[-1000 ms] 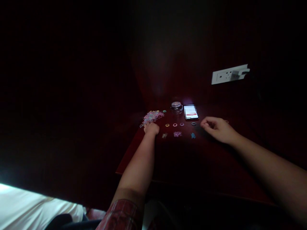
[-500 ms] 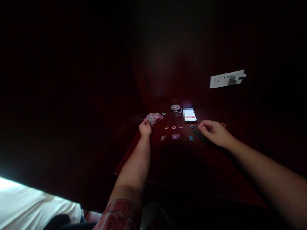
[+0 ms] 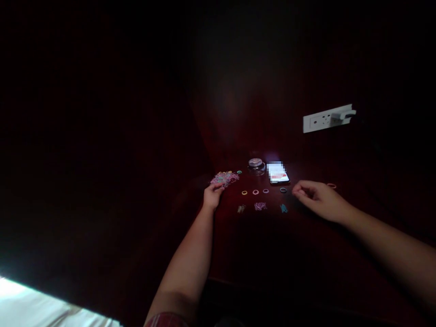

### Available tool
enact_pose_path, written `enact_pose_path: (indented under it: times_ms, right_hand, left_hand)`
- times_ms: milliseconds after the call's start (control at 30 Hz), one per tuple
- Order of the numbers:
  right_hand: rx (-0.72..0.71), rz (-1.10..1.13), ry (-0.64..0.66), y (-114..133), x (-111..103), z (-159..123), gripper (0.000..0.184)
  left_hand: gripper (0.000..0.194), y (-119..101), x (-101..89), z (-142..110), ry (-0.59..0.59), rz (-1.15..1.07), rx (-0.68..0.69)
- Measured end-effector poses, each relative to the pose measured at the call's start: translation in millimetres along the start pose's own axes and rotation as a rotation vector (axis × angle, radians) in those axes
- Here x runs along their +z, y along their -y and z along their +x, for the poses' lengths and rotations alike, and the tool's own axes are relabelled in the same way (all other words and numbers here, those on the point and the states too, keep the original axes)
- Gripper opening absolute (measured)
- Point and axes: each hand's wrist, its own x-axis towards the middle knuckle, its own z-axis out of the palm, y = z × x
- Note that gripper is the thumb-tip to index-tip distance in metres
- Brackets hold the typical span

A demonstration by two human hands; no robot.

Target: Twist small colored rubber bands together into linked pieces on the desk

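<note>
My left hand [image 3: 213, 196] reaches to the near edge of a loose pile [image 3: 225, 178] of small pastel bands and thin clip-like pieces. Its thumb and fingers are slightly apart, with nothing visible between them. My right hand [image 3: 318, 199] is curled, thumb against fingertips; anything in the pinch is too small to make out. Left of it lies a grey-blue ring band [image 3: 283, 190]. A yellow band [image 3: 244, 193], a pink band [image 3: 255, 192] and a purple band [image 3: 265, 191] continue the row. Below sit yellowish pieces [image 3: 241, 209], pink-purple pieces [image 3: 260, 206] and blue pieces [image 3: 284, 208].
A round clear jar [image 3: 256, 167] with a lid stands behind the row, beside a lit phone [image 3: 278, 172]. An orange band [image 3: 331, 185] lies behind my right hand. On the dark wall is a socket plate [image 3: 316, 121] with a plug in it.
The view has shifted, so everything sits slightly lower and farther right. My left fingers have spread a little at the pile. My right hand keeps its curled pose by the grey-blue band.
</note>
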Motion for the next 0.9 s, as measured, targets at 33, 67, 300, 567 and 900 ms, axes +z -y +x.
enact_pose_path:
  times_ms: [33, 67, 300, 567, 900]
  right_hand:
    - [-0.002, -0.008, 0.005, 0.2, 0.0, -0.1, 0.023]
    - [-0.002, -0.016, 0.009, 0.7, -0.2, -0.1, 0.023]
    - [0.043, -0.067, 0.033, 5.2, -2.5, -0.8, 0.027]
    - [0.136, -0.041, 0.045, -2.5, -4.8, -2.3, 0.036]
    - [0.163, -0.05, 0.049, -5.2, -5.8, -3.0, 0.038]
  left_hand:
    - [0.029, -1.0, -0.7, -0.9, 0.018, -0.018, -0.002]
    - [0.031, -1.9, -1.3, -1.4, 0.033, -0.034, -0.005]
    - [0.04, 0.0, 0.1, 4.7, 0.084, -0.103, 0.002]
    - [0.03, 5.1, 2.6, 10.8, 0.042, -0.114, 0.036]
    - [0.035, 0.4, -5.0, 11.3, -0.033, 0.077, 0.127]
